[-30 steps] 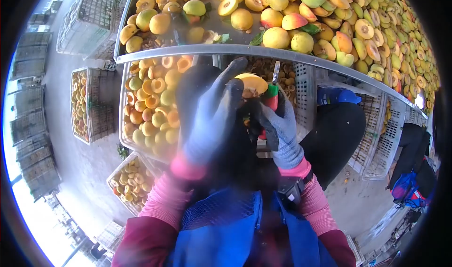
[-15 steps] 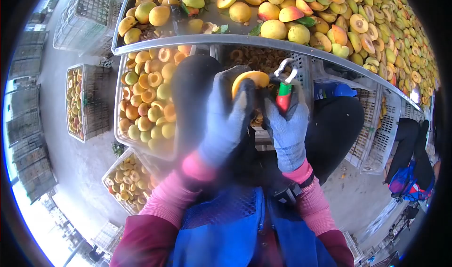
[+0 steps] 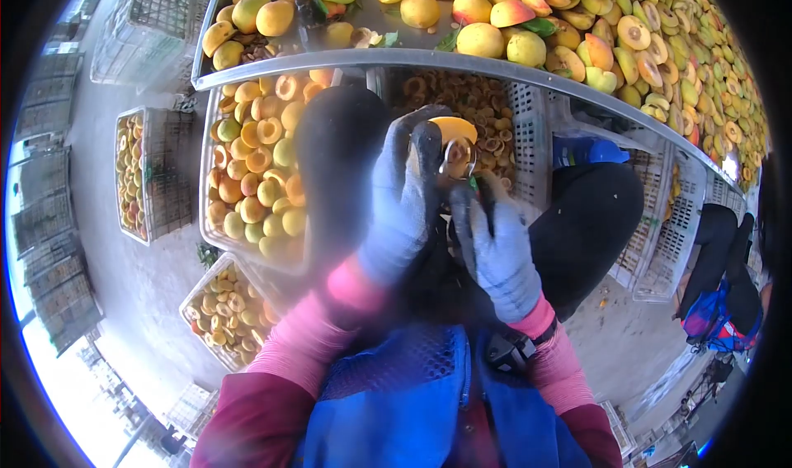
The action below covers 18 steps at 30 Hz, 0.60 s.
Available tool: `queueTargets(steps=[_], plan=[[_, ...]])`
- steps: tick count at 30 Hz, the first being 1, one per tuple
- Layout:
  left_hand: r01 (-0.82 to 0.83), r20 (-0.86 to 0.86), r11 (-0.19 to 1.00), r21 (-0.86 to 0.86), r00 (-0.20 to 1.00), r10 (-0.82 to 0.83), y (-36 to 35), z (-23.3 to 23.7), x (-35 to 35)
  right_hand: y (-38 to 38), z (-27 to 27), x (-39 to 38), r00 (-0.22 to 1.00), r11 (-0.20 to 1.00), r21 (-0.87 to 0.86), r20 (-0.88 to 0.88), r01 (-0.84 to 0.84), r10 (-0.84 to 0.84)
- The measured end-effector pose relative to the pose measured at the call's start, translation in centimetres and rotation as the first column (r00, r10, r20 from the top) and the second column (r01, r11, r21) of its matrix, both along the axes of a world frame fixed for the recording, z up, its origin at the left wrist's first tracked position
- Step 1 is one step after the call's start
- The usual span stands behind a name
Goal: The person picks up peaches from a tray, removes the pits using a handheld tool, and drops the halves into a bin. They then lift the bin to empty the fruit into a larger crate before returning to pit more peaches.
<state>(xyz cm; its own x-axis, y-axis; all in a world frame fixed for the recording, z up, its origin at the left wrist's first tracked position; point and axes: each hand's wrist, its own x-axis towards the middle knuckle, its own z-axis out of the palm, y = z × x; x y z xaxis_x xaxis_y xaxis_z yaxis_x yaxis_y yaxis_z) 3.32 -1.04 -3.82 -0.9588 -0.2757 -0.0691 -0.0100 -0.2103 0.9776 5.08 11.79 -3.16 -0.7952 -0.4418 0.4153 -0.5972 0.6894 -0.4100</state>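
My left hand [image 3: 394,191], in a grey-blue glove with dark fingers, is closed around a yellow peach half [image 3: 456,127] whose cut face is turned toward my right hand. My gloved right hand [image 3: 502,253] grips a pitting tool [image 3: 473,184] with a looped metal head. The loop lies against the cut face, around the brownish pit area. Only a bit of the green handle shows between the fingers. Below both hands is a crate [image 3: 528,138] holding many brown pits or scraps.
A metal-rimmed table [image 3: 396,56] heaped with peaches and halves runs across the top. A crate of halves [image 3: 260,158] stands beside my left knee, with another crate [image 3: 223,311] lower left. More crates [image 3: 169,175] stand farther left. A seated person's legs [image 3: 718,257] show at right.
The right hand has brought the tool's loop from beside the peach half onto its cut face. The left hand has turned the half so that face shows.
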Motion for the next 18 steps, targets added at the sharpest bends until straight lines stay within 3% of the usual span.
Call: queueTargets(steps=[2,5,7,9,12,15,16,18], plan=[[-0.026,-0.018,0.995,-0.098,1.000,0.024,0.3,-0.6,0.0,-0.3,-0.9,1.1,0.966,0.989,-0.106,0.248,0.101,-0.072],[-0.057,-0.026,0.990,-0.128,0.998,0.054,0.2,-1.1,0.3,-0.7,-1.4,1.7,0.974,0.992,-0.050,0.202,0.115,-0.102],[-0.072,-0.041,0.992,-0.102,0.997,0.068,0.2,-1.7,0.5,-0.9,-1.2,1.6,0.886,0.959,-0.228,0.461,0.170,-0.047],[-0.048,-0.020,0.987,-0.151,0.999,0.045,0.1,-1.2,0.6,-1.0,-1.5,2.0,0.867,0.950,-0.260,0.498,0.174,-0.022],[-0.033,0.001,0.988,-0.153,0.999,0.034,0.1,-0.9,0.9,-0.4,-3.3,2.9,0.940,0.984,-0.162,0.342,0.069,-0.010],[0.012,0.001,0.987,-0.158,1.000,-0.012,-0.2,-1.0,1.0,-0.1,-4.0,3.2,0.877,0.958,-0.282,0.473,0.060,0.084],[0.033,-0.019,0.981,-0.192,0.999,-0.038,-0.5,-1.0,0.9,-0.1,-3.8,3.5,0.810,0.917,-0.377,0.573,0.129,0.122],[0.073,-0.057,0.963,-0.259,0.994,-0.091,-1.3,-1.0,0.7,0.3,-2.8,3.0,0.403,0.734,-0.569,0.811,0.371,0.425]])
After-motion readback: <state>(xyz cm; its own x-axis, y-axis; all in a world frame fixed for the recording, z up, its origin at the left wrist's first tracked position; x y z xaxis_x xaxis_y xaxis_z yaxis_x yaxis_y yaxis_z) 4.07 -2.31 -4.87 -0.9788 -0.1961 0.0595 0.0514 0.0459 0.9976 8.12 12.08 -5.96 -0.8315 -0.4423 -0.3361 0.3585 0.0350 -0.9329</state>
